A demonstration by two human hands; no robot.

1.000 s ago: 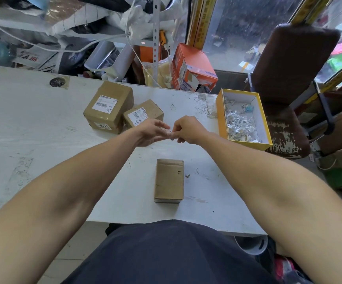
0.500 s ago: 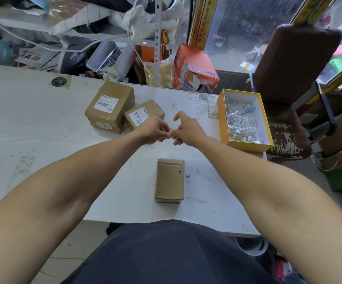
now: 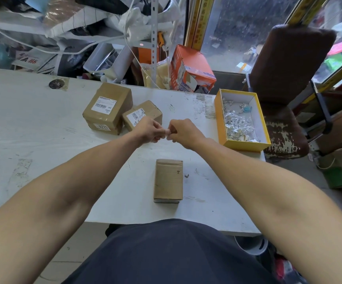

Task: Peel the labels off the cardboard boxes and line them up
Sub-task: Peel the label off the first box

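My left hand (image 3: pixel 150 130) and right hand (image 3: pixel 185 132) meet above the middle of the white table (image 3: pixel 33 124), fingers curled. Their fingertips pinch a tiny pale label scrap (image 3: pixel 167 132) between them, mostly hidden. A plain brown box (image 3: pixel 168 181) without a label lies near the front edge, below the hands. Behind my left hand stand a larger box (image 3: pixel 108 107) with white labels on its top and front, and a smaller labelled box (image 3: pixel 152 111) touching it.
A yellow-rimmed tray (image 3: pixel 219 119) holding several crumpled label scraps sits at the table's right edge. An orange carton (image 3: pixel 192 68) and cluttered shelving stand behind the table. A worn brown chair (image 3: pixel 288 68) is to the right.
Both hands stay together over the table; the right hand's fingers have curled in tighter and the pair has shifted only slightly. The boxes have not moved.
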